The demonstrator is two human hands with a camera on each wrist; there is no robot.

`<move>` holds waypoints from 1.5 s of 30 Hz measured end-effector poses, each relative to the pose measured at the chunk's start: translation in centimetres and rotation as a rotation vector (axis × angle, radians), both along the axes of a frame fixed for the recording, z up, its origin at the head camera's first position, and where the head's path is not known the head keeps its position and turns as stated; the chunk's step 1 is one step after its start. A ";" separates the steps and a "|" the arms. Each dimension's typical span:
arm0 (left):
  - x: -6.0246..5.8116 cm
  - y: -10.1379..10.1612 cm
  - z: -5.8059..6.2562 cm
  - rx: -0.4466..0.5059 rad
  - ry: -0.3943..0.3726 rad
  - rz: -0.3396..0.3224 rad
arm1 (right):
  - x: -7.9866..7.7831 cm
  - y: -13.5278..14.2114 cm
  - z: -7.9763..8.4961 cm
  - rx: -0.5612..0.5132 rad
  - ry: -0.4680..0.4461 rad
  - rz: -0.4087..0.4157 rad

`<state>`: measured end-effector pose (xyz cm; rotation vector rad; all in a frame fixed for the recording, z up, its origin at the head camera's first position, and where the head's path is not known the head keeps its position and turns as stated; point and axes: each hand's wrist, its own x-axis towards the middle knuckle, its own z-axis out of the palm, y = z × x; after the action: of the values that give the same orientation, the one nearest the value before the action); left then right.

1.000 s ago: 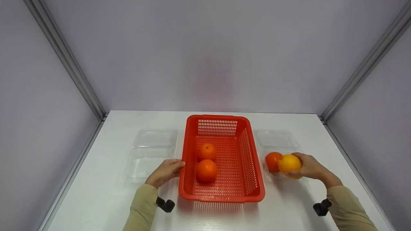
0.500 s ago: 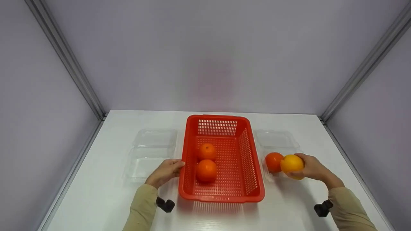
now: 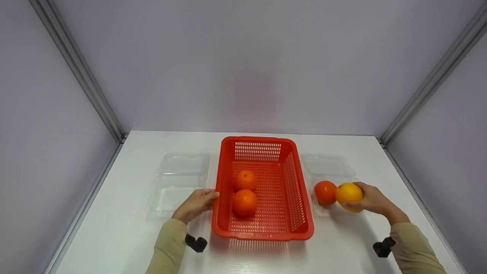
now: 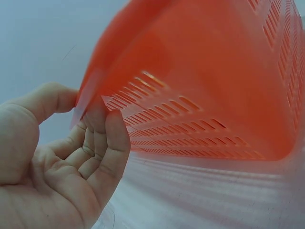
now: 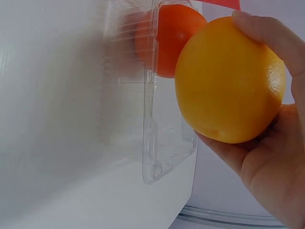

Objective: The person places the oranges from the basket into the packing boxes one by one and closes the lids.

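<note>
My left hand (image 3: 197, 204) pinches the left rim of the red slotted plastic basket (image 3: 262, 235), thumb outside and fingers curled under the edge in the left wrist view. Two oranges (image 3: 245, 203) lie along the basket's left side. At the right, my right hand (image 3: 374, 198) grips a yellow orange (image 5: 228, 81) between thumb and fingers. It is held above the right clear plastic clamshell box (image 5: 150, 157), whose lid stands open at the back. A red-orange round fruit (image 3: 325, 192) sits in that box, left of the held one.
Another clear clamshell box (image 3: 167, 194) lies open left of the basket, beside my left hand. All stands on a white table (image 3: 114, 228) with pale walls (image 3: 243, 68) behind and at both sides.
My right hand has shifted slightly right with the yellow orange, so a gap beside the red-orange fruit shows more. My left hand and the basket have stayed put.
</note>
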<state>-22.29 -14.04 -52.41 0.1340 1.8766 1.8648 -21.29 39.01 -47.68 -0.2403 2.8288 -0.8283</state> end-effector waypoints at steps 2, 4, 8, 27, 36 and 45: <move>0.0 0.0 -0.1 0.002 0.001 -0.001 | 0.0 0.1 -0.1 0.008 -0.003 -0.001; 0.0 0.0 -0.1 0.004 0.000 0.000 | 0.0 0.2 -0.1 0.007 -0.012 -0.013; 0.0 0.0 -0.1 0.010 -0.004 -0.003 | 0.1 0.2 -0.1 -0.004 -0.008 -0.027; -0.1 -0.2 -0.4 -0.001 -0.008 -0.003 | 0.1 0.5 -0.7 -0.018 0.006 -0.049; 0.0 -0.1 -0.4 -0.027 -0.003 0.012 | 0.1 0.7 -1.0 -0.017 0.002 -0.051; 0.0 0.0 -0.1 -0.027 -0.007 0.019 | 0.2 1.0 -1.3 -0.016 -0.002 -0.072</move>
<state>-22.32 -14.03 -52.55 0.1007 1.9038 1.8499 -21.11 40.02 -48.94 -0.1407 2.8445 -0.8654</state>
